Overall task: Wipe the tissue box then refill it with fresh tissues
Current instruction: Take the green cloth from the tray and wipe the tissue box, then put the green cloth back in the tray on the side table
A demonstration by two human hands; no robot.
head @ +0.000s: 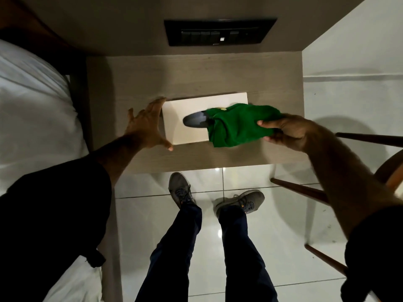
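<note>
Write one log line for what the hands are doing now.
left hand: braces tissue box | right hand: holds green cloth on box | phase: wiping

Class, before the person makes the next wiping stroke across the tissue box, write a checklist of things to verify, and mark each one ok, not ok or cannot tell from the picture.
1. Green cloth gripped by the right hand: ok.
2. Cloth lying on the tissue box: ok, it covers the box's right end.
3. Left hand steadying the box: ok, spread at its left end, though firm contact cannot be told.
4. Box resting flat on the bedside table: ok.
5. Box emptied of old tissues: cannot tell, the oval opening is dark.
6. Fresh tissues at hand for the refill: not ok, none in view.
</note>
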